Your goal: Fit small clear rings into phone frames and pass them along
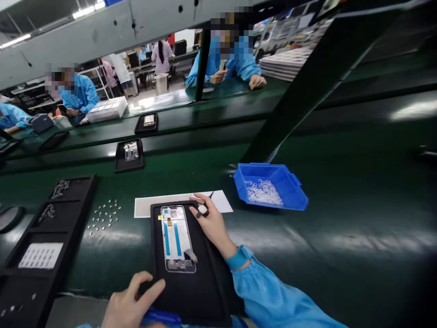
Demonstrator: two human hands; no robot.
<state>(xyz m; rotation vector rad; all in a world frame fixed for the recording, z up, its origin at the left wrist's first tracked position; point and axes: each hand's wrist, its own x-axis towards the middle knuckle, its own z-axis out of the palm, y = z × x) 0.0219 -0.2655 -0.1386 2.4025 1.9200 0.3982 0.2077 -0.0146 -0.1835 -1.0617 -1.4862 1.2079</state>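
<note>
Room: a workshop under strip lights; workers in blue (pixel 244 57) sit across the way, others stand farther back.
Desk: dark green (pixel 324 191), shiny enough to mirror the lights; a slanted post (pixel 300 86) crosses the view.
Parts tray: black, at the left (pixel 73 212), its compartments probably there to keep small parts sorted.
Tray: black (pixel 208 291), squarely before the person, overlapping a white card (pixel 150 208); its raised rim likely stops sliding.
Bin: blue (pixel 294 200), beyond the right hand, holding a heap of small white pieces, probably put there for easy reach.
Right hand: at the tray's upper right edge (pixel 213 223), thumb and fingers curved a little apart around something small, white and dark; how firm this grip is, I cannot tell.
Left hand: by the tray's lower left edge (pixel 126 303), thumb and forefinger parted; a blue object (pixel 162 317) lies beneath, whether held is unclear.
Phone: opened (pixel 171 241), inside the tray, probably face down so its inner parts stay reachable.
Metal bits: scattered on the desk (pixel 114 212) beside the parts tray, apparently spread for picking singly.
</note>
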